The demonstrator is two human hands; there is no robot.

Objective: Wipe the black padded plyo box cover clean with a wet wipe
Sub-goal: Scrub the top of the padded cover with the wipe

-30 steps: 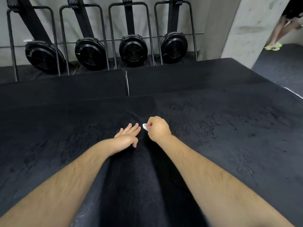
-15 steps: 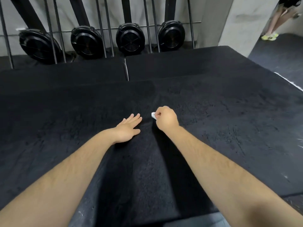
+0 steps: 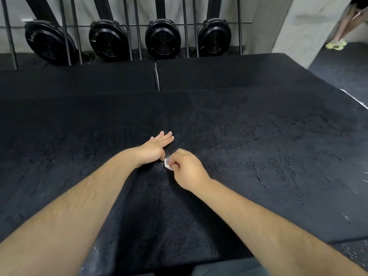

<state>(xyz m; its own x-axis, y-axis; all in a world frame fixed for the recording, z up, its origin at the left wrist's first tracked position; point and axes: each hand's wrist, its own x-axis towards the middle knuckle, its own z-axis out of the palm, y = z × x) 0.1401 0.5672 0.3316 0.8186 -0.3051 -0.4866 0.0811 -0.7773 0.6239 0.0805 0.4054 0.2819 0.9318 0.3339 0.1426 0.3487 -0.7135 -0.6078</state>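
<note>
My right hand (image 3: 187,170) is curled tight and pinches a small white wet wipe (image 3: 167,163) between thumb and fingers. The wipe is bunched up and pressed down on the black padded plyo box cover (image 3: 258,156), near the middle of its top. My left hand (image 3: 154,149) lies flat on the cover with fingers straight, holding nothing. Its thumb is just beside the wipe. The cover looks rough and scuffed on the right. Behind it two more black pads (image 3: 79,78) sit side by side. Past them, four rowing machine fan wheels (image 3: 162,38) stand in a row by the wall. Far right, a person's legs (image 3: 342,26) stand in yellow shoes (image 3: 336,45).
</note>
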